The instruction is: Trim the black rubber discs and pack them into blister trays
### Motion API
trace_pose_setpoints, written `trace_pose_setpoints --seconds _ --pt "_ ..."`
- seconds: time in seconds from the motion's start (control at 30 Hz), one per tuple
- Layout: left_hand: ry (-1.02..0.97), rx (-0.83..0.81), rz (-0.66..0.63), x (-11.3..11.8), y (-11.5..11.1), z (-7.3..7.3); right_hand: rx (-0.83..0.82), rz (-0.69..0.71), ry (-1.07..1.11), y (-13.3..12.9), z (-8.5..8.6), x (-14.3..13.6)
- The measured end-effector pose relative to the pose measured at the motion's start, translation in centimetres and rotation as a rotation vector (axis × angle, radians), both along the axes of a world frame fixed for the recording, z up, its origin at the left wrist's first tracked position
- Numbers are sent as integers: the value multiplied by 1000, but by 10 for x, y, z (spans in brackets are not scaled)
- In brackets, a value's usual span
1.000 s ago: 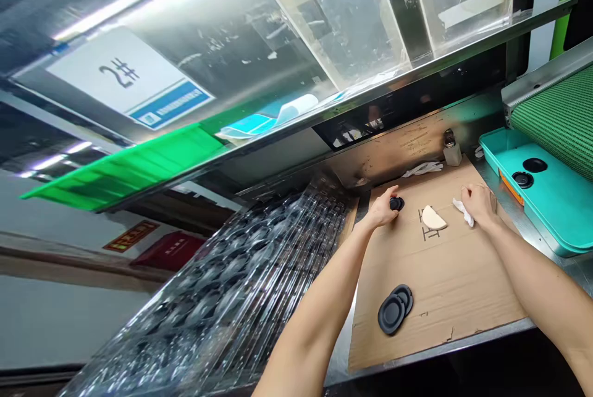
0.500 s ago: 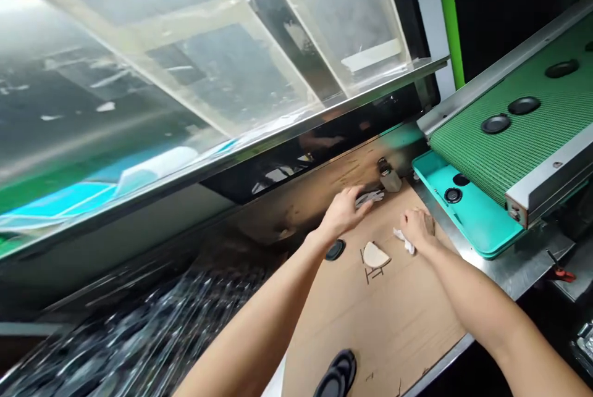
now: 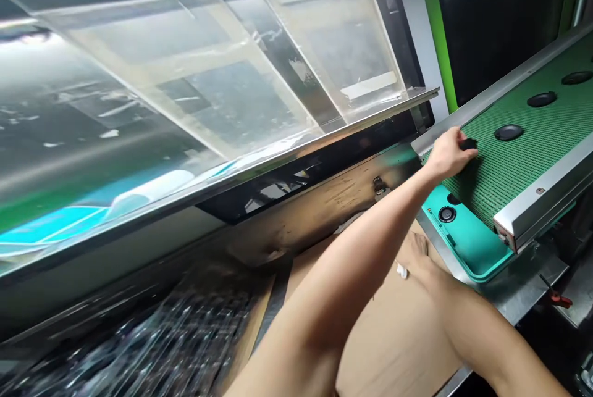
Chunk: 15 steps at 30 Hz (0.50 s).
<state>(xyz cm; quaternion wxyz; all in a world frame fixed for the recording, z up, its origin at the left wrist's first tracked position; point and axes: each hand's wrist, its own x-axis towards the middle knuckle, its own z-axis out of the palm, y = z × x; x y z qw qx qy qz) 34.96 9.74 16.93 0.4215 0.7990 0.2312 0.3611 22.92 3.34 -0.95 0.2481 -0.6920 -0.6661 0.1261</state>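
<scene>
My left hand [image 3: 449, 153] is over the near end of the green conveyor belt [image 3: 523, 168], its fingers closed round a black round part [image 3: 467, 144]. More black round parts, one of them a flat disc [image 3: 508, 132], lie farther up the belt. Lower down, my right hand [image 3: 414, 255] rests by the right side of the brown board [image 3: 393, 335], partly behind my left forearm. Its fingers are blurred and mostly hidden. Beside it lies a small white cloth or paper piece [image 3: 401, 270].
A teal tray [image 3: 482, 249] with a black ring part [image 3: 447, 214] sits under the belt's end. The belt has raised metal side rails [image 3: 546, 199]. A transparent panel [image 3: 241, 88] slants across the left. Bagged dark items [image 3: 185, 323] lie lower left.
My left hand has moved right and up from the board to the belt and closed on a black part. The belt parts sit in different positions. My left forearm now covers much of the board.
</scene>
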Motion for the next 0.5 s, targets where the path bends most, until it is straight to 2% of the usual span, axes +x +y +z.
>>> trace_pose_setpoints --seconds 0.07,0.13,0.23,0.3,0.4,0.5 --pt "-27 -146 62 -58 -6 -4 -30 -18 20 0 2 0" --pt "-34 -338 118 -125 -16 -19 -70 44 42 -1 5 4" --pt "-95 -576 291 -227 -36 -60 -128 228 49 -1 10 15" --pt "-148 -691 412 -285 -52 -93 -133 292 37 0 12 21" --pt "-271 -867 446 -343 -76 -135 -67 245 22 3 14 19" --pt "-416 -992 409 -367 -92 -163 14 188 18 0 18 1"
